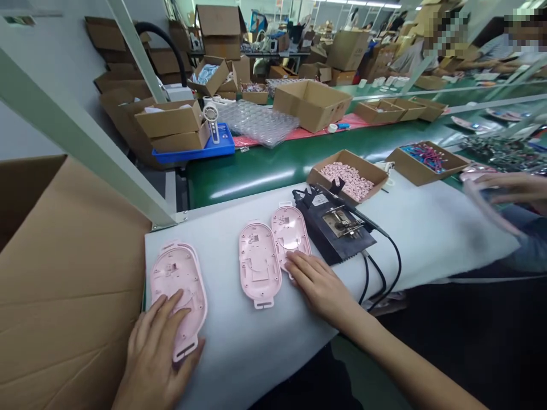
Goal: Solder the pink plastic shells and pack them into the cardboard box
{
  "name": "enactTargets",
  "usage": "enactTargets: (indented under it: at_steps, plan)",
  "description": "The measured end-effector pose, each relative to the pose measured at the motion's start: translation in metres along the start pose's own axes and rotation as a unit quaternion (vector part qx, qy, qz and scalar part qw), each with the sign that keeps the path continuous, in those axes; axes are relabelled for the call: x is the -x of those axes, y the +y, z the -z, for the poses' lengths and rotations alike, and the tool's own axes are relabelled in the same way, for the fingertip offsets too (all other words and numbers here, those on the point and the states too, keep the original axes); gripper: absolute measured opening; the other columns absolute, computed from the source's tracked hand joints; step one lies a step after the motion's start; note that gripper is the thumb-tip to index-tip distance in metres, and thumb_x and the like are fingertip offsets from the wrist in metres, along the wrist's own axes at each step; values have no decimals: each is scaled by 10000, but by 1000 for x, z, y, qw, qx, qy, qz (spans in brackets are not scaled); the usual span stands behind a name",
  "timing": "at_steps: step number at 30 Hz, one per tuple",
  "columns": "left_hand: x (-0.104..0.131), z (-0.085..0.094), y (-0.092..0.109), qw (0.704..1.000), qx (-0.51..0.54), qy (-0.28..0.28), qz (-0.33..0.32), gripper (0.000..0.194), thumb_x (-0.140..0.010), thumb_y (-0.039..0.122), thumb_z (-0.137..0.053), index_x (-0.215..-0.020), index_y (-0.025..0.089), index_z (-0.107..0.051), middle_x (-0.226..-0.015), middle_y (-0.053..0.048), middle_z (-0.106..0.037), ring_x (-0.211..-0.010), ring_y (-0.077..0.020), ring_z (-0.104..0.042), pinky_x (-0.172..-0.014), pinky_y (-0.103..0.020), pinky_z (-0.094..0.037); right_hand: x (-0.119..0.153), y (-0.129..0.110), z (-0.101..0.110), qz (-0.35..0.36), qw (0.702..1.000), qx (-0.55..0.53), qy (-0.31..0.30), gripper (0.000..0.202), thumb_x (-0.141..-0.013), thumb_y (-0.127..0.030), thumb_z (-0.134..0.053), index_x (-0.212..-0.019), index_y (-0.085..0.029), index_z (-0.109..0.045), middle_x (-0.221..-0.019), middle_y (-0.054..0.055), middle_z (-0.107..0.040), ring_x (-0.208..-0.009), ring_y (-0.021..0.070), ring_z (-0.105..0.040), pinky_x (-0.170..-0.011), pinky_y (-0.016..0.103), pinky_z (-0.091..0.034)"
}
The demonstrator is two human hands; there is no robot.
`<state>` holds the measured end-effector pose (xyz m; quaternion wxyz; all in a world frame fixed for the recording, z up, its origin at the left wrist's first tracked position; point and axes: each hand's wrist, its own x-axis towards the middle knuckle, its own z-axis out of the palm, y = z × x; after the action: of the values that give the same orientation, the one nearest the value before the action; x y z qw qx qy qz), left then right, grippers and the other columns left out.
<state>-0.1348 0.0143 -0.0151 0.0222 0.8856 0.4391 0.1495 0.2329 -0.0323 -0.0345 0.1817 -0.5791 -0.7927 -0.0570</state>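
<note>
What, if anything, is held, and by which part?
Cannot be told: left hand touches left pink shell, right hand touches right pink shell, both low down.

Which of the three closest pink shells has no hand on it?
The middle shell. The left hand touches the left shell; the right hand, the right shell.

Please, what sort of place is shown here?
Probably a factory assembly line: pink plastic shells lie on a white-covered bench, a cardboard box holds many small pink pieces, and a long green surface runs behind.
</note>
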Motion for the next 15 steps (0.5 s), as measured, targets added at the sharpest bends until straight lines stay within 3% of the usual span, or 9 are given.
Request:
enactTargets:
  at_steps: [3, 9, 11, 15]
  plan:
    - [-10, -4, -4, 998, 35, 37, -43, 370, -943, 392, -599, -1241, 203, -487, -1467, -154, -501, -1394, -361, -394, -1108, -523, -398, -10, 9, 4, 8, 996, -25, 86, 350, -985, -86, -495, -1324, -138, -565, -1329, 150, -670, -1261, 270, -622, -1012, 470, -552]
    - [-21, -5, -10, 995, 20, 53, -85, 239, -925, 210, -514, -1158, 164, -542, -1422, -150, -523, -1329, -344, -428, -1068, -494, -403, -37, -4, 16, -78, 949, -169, 255, 294, -977, -63, -448, -1203, -196, -580, -1072, 102, -691, -1014, 206, -669, -888, 373, -563]
    - [-22, -4, -7, 994, 15, 61, -85, 235, -918, 200, -520, -1148, 156, -542, -1407, -156, -527, -1314, -347, -433, -1063, -493, -406, -38, -17, 11, -29, 949, -197, 245, 282, -986, -78, -432, -1197, -195, -579, -1053, 100, -679, -1001, 206, -650, -876, 370, -545]
    - [-24, -6, 2, 995, 13, 64, -79, 259, -910, 190, -534, -1165, 144, -540, -1415, -161, -522, -1306, -350, -432, -1056, -490, -411, -29, -42, -8, 119, 971, -162, 126, 250, -1013, -128, -427, -1182, -151, -609, -1112, 97, -704, -1040, 205, -617, -971, 388, -438]
